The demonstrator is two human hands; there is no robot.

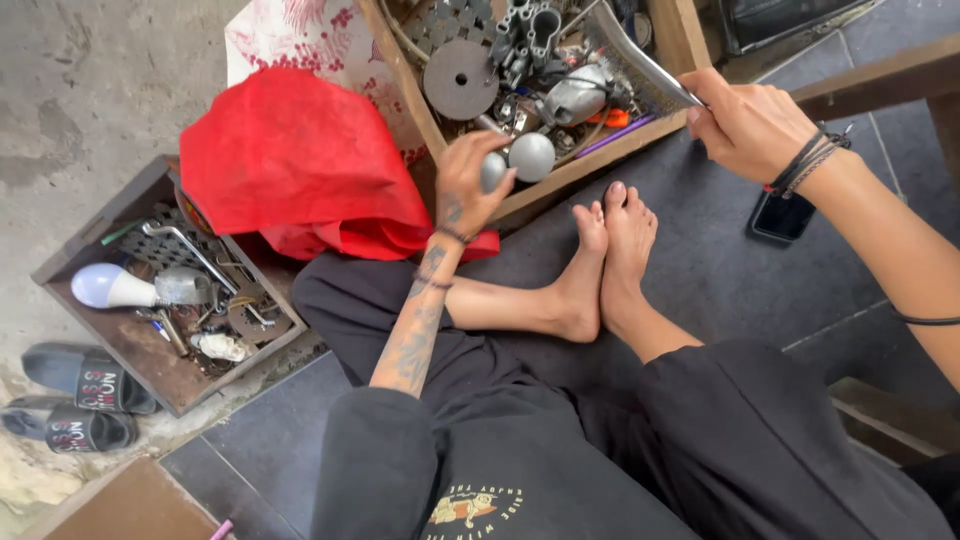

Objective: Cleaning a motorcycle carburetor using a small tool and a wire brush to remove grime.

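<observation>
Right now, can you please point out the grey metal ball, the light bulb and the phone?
Grey metal ball (532, 156), head view, middle of its rounded surface.
Light bulb (105, 286), head view, its white globe.
Phone (780, 217), head view, its dark screen.

Wooden crate (668, 40) cut off at top edge; contents jumbled, indistinct.

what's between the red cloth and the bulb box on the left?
Head view: nothing. The red cloth overhangs the box's near corner, above the metal bits by the bulb; no gap shows.
</observation>
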